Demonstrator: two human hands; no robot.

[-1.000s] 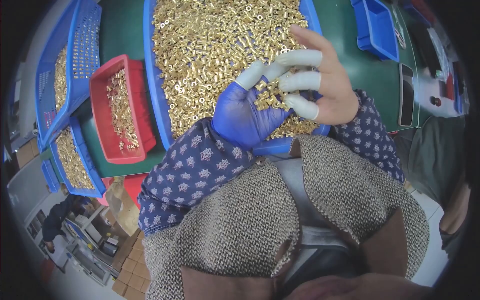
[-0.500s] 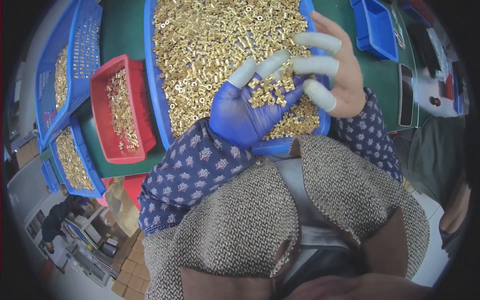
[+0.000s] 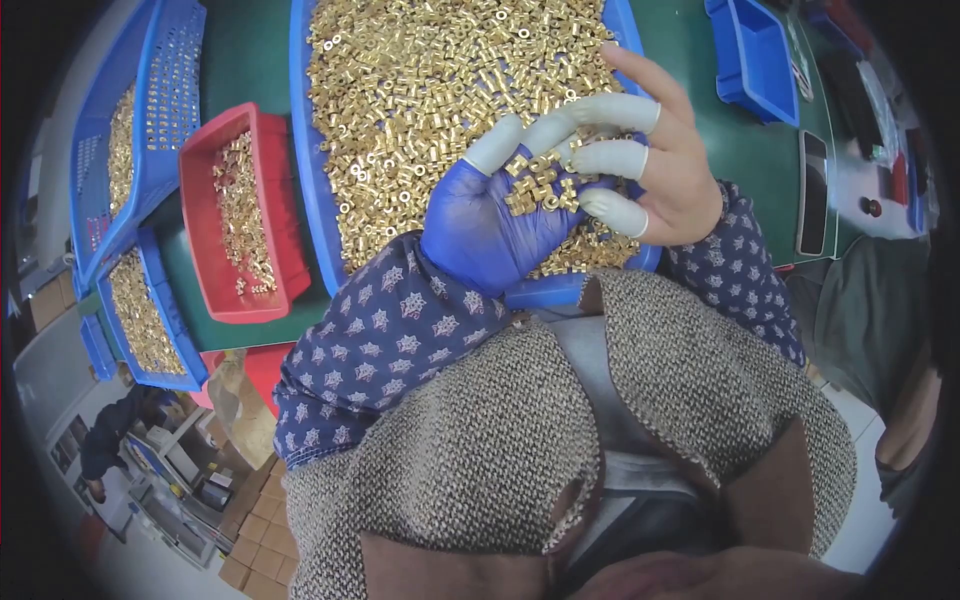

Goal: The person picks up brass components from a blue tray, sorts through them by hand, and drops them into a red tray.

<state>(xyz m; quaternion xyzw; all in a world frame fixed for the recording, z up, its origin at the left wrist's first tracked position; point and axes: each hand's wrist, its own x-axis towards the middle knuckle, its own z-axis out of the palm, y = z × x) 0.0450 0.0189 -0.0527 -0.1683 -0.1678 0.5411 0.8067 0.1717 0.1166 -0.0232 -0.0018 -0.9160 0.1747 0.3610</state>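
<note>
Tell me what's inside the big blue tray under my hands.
Small gold pieces cover most of the tray, blue bottom showing in gaps. The left hand and right hand block part of the near end; what lies beneath them can't be seen.

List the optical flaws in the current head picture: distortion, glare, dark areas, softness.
Head view: strong wide-angle distortion, the green table's right edge bowed; head view: corners fall to black; head view: small bright glints on the gold-coloured pieces, mild sheen on the gloved left hand; head view: lower-left background small and soft, fine detail unreadable.
</note>
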